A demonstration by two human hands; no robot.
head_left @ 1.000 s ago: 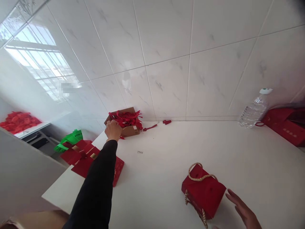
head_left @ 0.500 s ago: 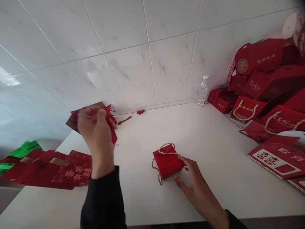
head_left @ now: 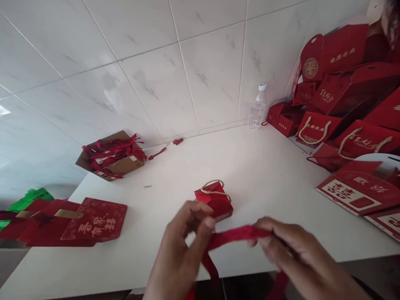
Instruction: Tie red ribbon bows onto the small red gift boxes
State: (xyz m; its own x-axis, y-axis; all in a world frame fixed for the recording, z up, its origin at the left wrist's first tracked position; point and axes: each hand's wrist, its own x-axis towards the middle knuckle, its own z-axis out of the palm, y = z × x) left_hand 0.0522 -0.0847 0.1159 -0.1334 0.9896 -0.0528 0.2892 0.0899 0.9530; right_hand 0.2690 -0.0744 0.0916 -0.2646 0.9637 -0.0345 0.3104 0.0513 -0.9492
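A red ribbon (head_left: 233, 236) is stretched between my two hands above the front of the table. My left hand (head_left: 184, 246) pinches one part of it between thumb and fingers. A short way to the right, my right hand (head_left: 289, 246) grips another part, and loose ends hang below both hands. Just behind my left hand stands a small red gift box (head_left: 215, 204) with twisted gold rope handles, its near side partly hidden by my fingers. At the back left, a cardboard box (head_left: 126, 166) holds a tangle of red ribbons.
Red boxes (head_left: 343, 91) are piled at the right against the wall. Near them stands a clear plastic bottle (head_left: 258, 109). Flat red bags (head_left: 96, 221) lie at the left edge beside something green (head_left: 34, 196). A small red tassel (head_left: 157, 153) lies at the back.
My left hand has come from the cardboard box to the front middle, bringing a red ribbon. My right hand has let go of the gift box and now grips the ribbon too.
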